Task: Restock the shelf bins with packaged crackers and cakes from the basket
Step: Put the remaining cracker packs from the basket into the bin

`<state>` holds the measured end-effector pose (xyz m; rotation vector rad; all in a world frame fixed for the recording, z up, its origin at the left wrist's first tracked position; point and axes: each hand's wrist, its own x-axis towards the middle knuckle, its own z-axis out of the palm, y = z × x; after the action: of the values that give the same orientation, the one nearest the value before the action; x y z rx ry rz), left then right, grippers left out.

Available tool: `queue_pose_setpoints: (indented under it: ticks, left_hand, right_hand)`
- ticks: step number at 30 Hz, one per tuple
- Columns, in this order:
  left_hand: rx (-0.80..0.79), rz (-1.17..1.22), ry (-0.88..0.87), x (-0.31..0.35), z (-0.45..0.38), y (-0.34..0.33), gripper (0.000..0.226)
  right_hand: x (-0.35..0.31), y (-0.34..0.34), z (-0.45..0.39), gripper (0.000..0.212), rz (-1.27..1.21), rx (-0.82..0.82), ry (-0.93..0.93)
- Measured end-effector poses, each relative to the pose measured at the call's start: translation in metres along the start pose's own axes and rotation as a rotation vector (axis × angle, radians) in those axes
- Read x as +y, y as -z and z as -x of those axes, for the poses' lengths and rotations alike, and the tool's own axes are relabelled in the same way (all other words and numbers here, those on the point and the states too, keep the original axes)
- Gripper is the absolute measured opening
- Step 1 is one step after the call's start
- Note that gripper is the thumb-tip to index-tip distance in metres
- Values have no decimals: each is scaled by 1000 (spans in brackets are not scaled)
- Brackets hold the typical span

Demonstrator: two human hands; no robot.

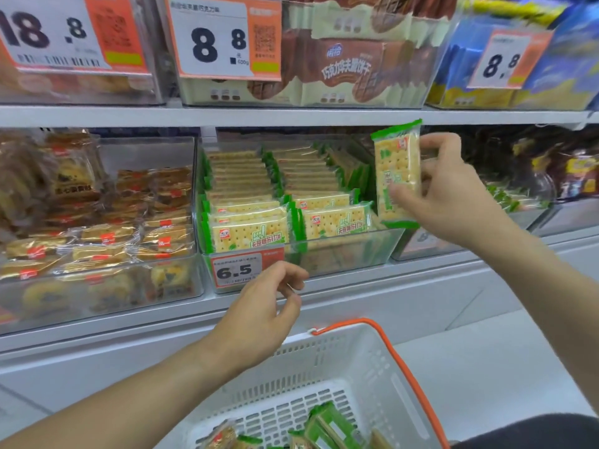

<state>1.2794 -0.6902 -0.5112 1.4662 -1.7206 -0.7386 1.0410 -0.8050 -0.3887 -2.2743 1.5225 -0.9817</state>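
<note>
The right hand pinches a green cracker pack upright between thumb and fingers, at the right end of the clear bin of matching packs. The left hand hovers loosely curled, holding nothing, below the bin's price tag, above the white basket.

Bright, even light falls from above, flat and white, with only soft shadow under the white metal shelf edge and inside the clear plastic bins. Pale glare streaks the bin fronts at 9 o'clock, hazing the gold-wrapped cakes behind them. The wide lens bows the shelf lines, most toward 3 and 9 o'clock. The middle is fairly sharp; the orange-and-white price tags at 12 o'clock and the blue packets at 2 o'clock are soft and smeared.
</note>
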Motion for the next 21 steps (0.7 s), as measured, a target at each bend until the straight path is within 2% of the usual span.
queue_pose_setpoints:
  ticks: [3,8,15,18,21]
  left_hand:
    - [-30,-39,-23,-2,-2,-1,22]
    - [-37,-34,-35,-3,-5,-2,22]
    - [-57,-51,-23,-11,-8,-4,21]
    - [-81,-62,-15,-13,-7,-4,21]
    - [-91,-66,-12,-14,-7,-2,21]
  right_hand:
    - [10,5,-24,53,106,108,-15]
    - [33,-20,-35,59,203,97,-71]
    - [52,-49,-33,29,530,136,37]
    - [58,-53,-34,31,580,119,-12]
    - [61,-55,-34,36,580,126,24]
